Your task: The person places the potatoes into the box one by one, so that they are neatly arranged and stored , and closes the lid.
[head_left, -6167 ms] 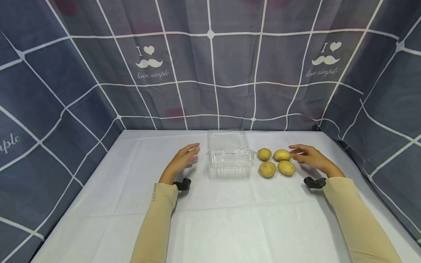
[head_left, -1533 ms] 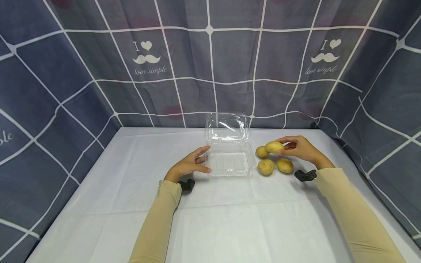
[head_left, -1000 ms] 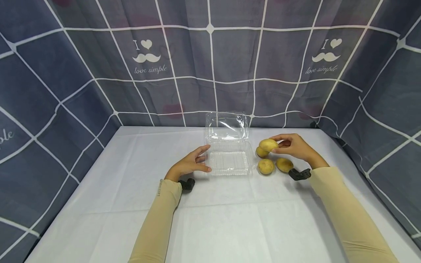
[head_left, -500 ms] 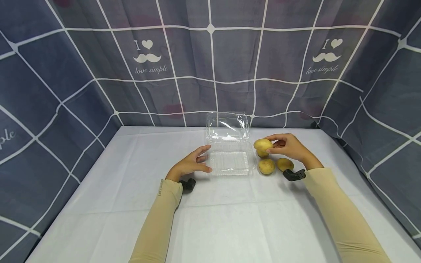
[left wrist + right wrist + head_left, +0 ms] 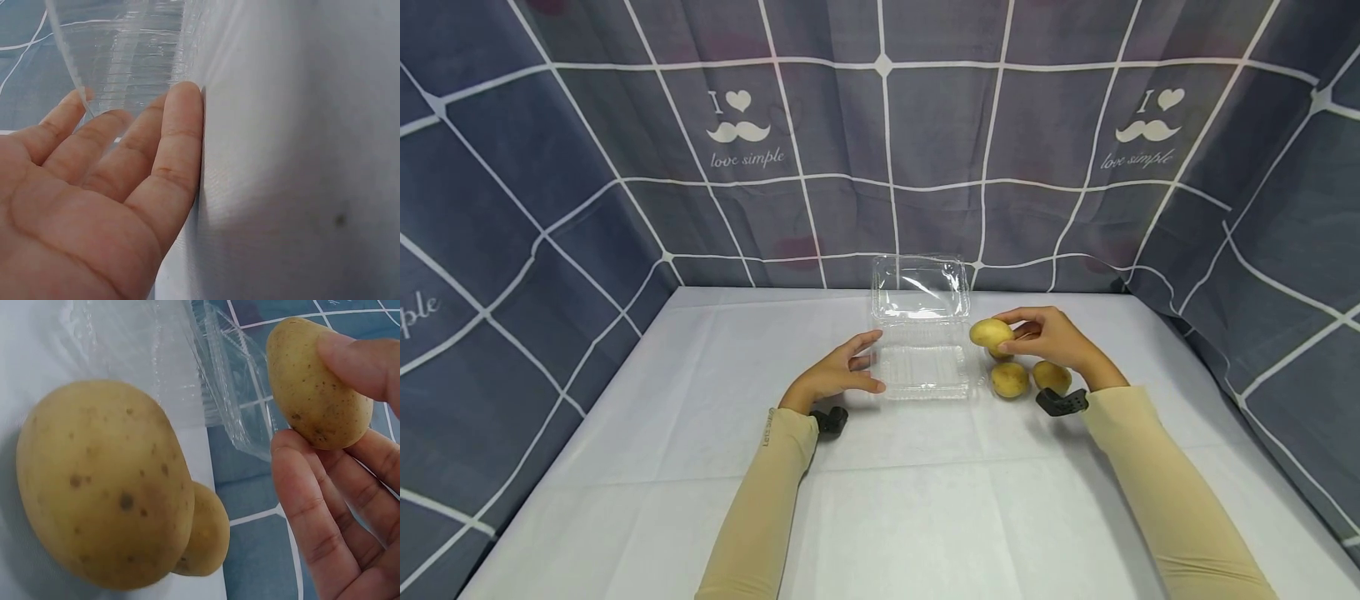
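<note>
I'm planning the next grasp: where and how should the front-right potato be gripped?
Probably pinch the front-right potato front and back at its middle, from the right: its oval lies roughly sideways, with the front-left potato close on its left.

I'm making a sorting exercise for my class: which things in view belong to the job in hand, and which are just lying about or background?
Part of the job:
held potato, in the right hand
three other potatoes
open clear container, beside the left hand

Just background:
white cloth
grid-patterned curtain
black wrist devices
</note>
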Tool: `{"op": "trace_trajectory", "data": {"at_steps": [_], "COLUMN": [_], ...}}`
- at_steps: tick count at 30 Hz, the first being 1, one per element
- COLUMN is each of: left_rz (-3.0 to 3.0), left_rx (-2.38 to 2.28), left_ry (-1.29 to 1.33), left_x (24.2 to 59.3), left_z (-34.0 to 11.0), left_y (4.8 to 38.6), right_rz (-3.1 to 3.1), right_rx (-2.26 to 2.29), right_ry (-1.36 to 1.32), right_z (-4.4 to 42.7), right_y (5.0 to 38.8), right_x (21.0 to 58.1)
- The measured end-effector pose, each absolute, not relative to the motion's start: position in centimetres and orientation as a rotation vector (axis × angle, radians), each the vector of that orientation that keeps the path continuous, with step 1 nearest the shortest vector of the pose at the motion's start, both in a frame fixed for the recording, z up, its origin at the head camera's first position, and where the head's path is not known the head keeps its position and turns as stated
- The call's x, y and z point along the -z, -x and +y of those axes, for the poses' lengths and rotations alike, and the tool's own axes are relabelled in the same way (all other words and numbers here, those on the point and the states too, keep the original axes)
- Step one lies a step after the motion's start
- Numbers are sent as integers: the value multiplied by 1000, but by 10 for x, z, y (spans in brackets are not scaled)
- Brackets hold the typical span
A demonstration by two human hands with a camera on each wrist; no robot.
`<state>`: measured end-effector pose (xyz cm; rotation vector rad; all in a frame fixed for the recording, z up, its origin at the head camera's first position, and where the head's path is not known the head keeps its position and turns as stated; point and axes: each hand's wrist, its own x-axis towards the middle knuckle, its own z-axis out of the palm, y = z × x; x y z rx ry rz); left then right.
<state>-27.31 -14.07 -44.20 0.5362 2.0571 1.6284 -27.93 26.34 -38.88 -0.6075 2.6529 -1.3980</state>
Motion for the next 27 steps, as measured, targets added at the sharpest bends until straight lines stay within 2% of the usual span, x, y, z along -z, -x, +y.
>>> {"op": "trace_trajectory", "data": {"at_steps": [27], "left_rz": [2049], "left_rx": [-1637], "left_ry": [-554], "left_x": [443], "left_z": [-140], "left_y": [273], "right_rz": [2517], "right_rx": [1530], "right_ry": [652], "right_z": [233], "right_y": [277], "right_x": [398]}}
